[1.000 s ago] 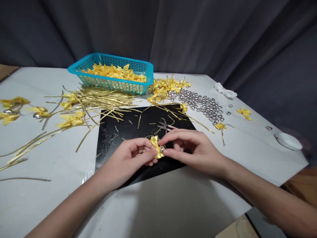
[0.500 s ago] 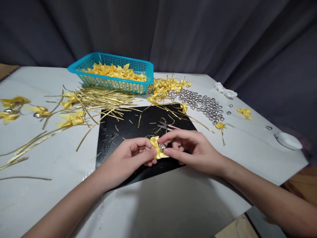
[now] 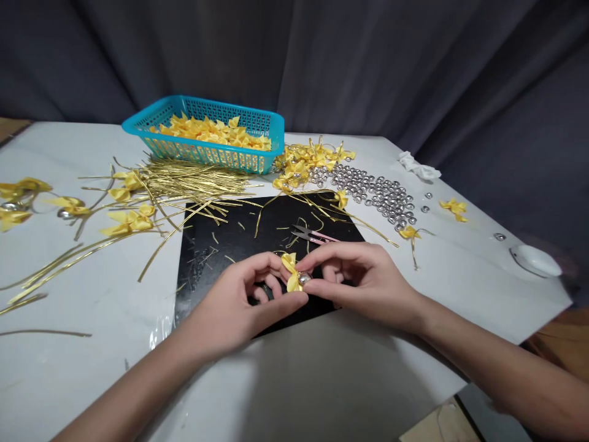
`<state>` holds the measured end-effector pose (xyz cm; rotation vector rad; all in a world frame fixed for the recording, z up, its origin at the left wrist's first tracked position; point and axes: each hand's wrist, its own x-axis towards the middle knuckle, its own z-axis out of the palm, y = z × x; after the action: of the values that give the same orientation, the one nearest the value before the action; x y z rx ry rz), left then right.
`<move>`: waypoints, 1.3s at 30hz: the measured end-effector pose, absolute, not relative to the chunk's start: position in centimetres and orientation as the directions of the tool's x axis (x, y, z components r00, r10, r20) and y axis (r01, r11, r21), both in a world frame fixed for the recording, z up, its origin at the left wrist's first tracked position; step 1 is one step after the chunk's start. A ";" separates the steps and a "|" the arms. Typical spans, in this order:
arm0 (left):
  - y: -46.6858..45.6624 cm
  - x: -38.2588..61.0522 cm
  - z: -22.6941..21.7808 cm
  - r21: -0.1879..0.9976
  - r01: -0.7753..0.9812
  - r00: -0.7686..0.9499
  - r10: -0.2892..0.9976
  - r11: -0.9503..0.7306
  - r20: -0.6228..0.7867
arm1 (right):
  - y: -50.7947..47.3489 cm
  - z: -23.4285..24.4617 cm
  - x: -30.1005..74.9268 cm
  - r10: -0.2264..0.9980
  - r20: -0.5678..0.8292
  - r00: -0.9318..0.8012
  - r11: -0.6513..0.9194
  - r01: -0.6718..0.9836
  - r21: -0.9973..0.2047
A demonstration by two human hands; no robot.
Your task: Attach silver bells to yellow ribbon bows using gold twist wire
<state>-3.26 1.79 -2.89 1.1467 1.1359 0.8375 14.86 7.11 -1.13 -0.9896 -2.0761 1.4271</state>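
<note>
Since the earlier frames, the left hand (image 3: 239,301) has stretched its thumb out under the yellow bow (image 3: 289,273), and its lower fingers have uncurled a little. The bow sits at centre frame, lifted just above the black mat (image 3: 221,245), so both hands can reach round it. The left thumb and forefinger are closed on its left loop. The right hand (image 3: 363,279) pinches thumb and forefinger on the silver bead (image 3: 304,278) at the knot, steadying it against the ribbon. Small snips (image 3: 313,234) lie on the mat just behind the hands. Arranged within reach toward the top of the frame are the gold ties (image 3: 193,181), the loose beads (image 3: 377,193) and the blue basket (image 3: 271,120) of bows on the desk (image 3: 322,380).
</note>
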 end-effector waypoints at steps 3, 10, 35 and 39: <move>1.9 -3.2 -2.8 0.969 0.050 0.240 0.939 0.242 -0.247 | 7.2 -1.2 14.9 0.746 -0.034 -0.665 0.236 0.312 -0.920; 1.9 -3.5 -2.5 0.970 -0.008 0.278 0.932 0.242 -0.230 | 7.8 -1.2 15.3 0.642 0.245 -0.726 0.582 0.253 -0.773; 1.9 -3.7 -2.6 0.970 0.028 0.325 0.915 0.243 -0.239 | 8.1 -1.1 15.6 0.403 0.374 -0.835 0.814 0.140 -0.564; 1.9 -3.9 -2.6 0.971 0.011 0.329 0.916 0.238 -0.228 | 7.8 -1.2 15.5 0.409 0.380 -0.830 0.803 0.129 -0.582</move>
<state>-3.88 1.91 -2.62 1.1542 1.0459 0.8078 15.48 7.76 -1.18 -0.4001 -2.4892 0.7550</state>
